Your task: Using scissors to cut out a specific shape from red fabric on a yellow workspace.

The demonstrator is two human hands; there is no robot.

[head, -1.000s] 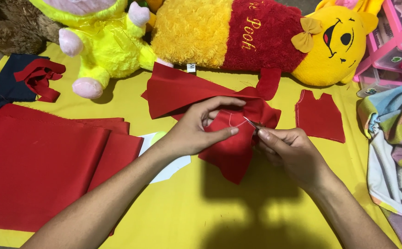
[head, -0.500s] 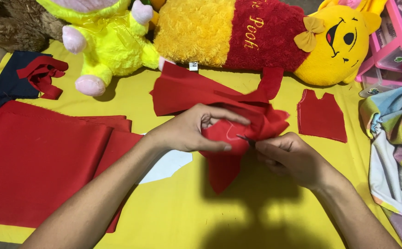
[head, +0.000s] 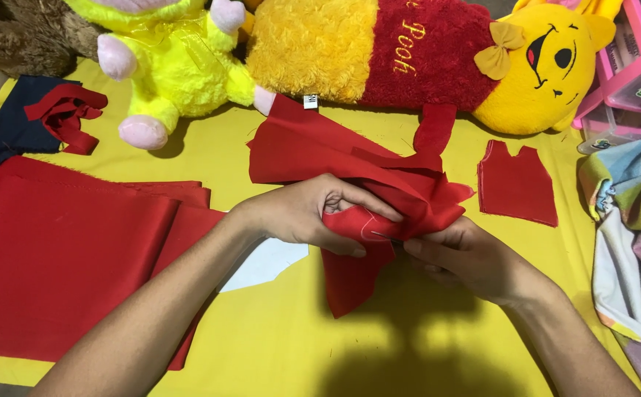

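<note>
The left hand (head: 302, 213) grips the bunched red fabric piece (head: 379, 198) near the middle of the yellow tabletop (head: 276, 345); the right hand (head: 467, 257) pinches its fold from below, closer in than half a second ago; the cloth sits more crumpled; a small red vest cutout (head: 517, 184) lies beside it, unmoved.

A bright yellow cloth (head: 276, 345) covered the whole work surface, lit from above so that a soft dark shadow (head: 423, 345) fell along its lower middle. Along the far edge lay a large yellow-and-red plush bear (head: 379, 51), a smaller lime-yellow plush toy (head: 173, 66) and a brown furry one (head: 19, 37). Pink plastic drawers (head: 629, 73) stood at the upper right, with a striped pastel blanket (head: 629, 242) below them.
</note>
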